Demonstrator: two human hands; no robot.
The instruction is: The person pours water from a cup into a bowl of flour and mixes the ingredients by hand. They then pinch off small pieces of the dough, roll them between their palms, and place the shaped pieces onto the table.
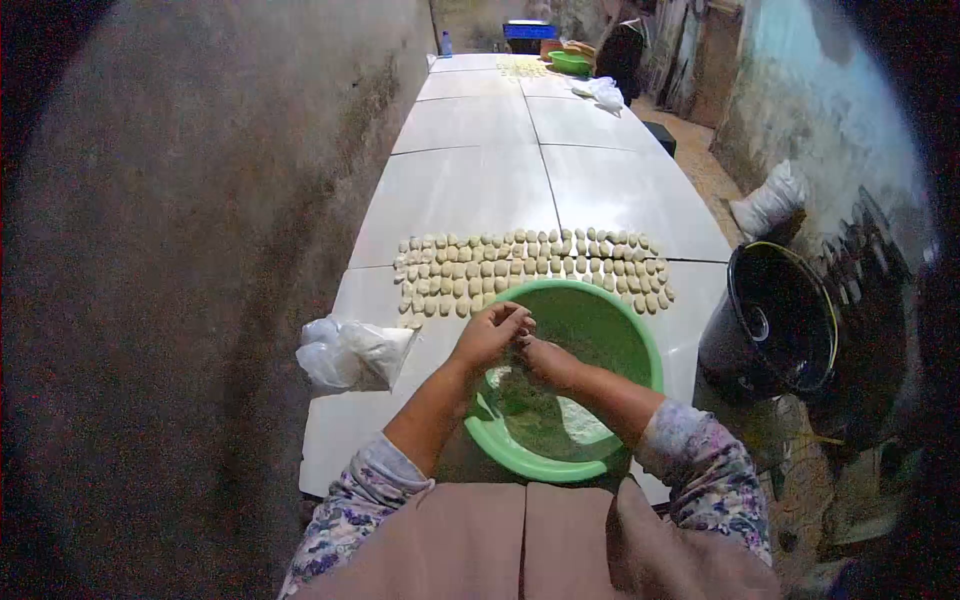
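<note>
My left hand (pixel 489 334) and my right hand (pixel 546 360) meet above a green basin (pixel 655 362). The left fingers are curled and pressed together, and the right hand is closed just below them. Whatever they hold, if anything, is hidden between the fingers. Greenish-brown material (pixel 530 405) lies in the basin, along with a patch of white powder (pixel 582 420). Just beyond the rim, rows of small pale oval dough pieces (pixel 487 269) lie on the white tabletop (pixel 450 200).
Left of the basin a plastic bag of white powder (pixel 380 352) rests at the table edge. A black bucket (pixel 715 350) stands to the right, with a white sack (pixel 768 203) behind it. Toward the far end are a green bowl (pixel 570 64), a plastic bag (pixel 605 93) and a blue crate (pixel 529 32).
</note>
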